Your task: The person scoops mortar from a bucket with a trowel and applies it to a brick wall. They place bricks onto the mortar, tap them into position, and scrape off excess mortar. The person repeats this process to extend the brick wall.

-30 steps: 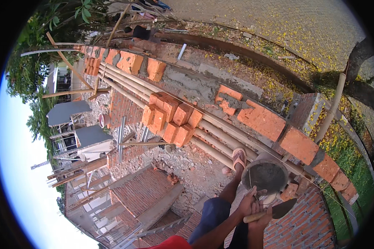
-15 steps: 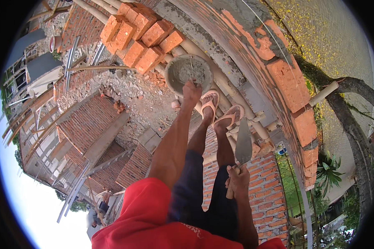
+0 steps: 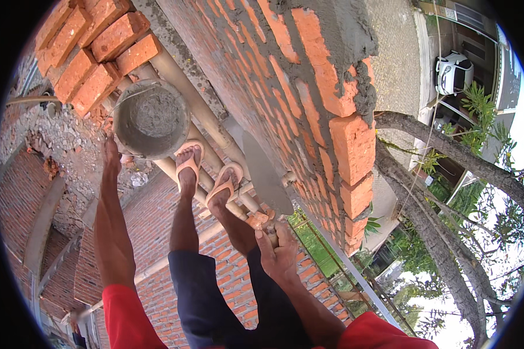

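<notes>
The right hand (image 3: 278, 250) is wrapped around the handle of a flat, leaf-shaped grey metal trowel (image 3: 265, 174), its fingers closed and its thumb lying along the grip; the blade points up and away from the person, bare on the face that shows, between the sandalled feet and the wall; the left hand (image 3: 112, 154) is at the lower left side of a round, dark grey bucket (image 3: 124, 132), its fingers close to the rim; whether they pinch the rim or only lie beside it, I cannot tell; the bucket holds wet grey mortar (image 3: 158, 116) and has a thin wire handle; it sits on long, round tan poles (image 3: 202, 110), just beside a stack of orange-red clay bricks (image 3: 120, 36); two feet in pale peach thong sandals (image 3: 231, 174) stand on the poles near it; to the right rises an orange-red brick wall (image 3: 317, 64) with grey mortar joints, more mortar spread along its top.
</notes>
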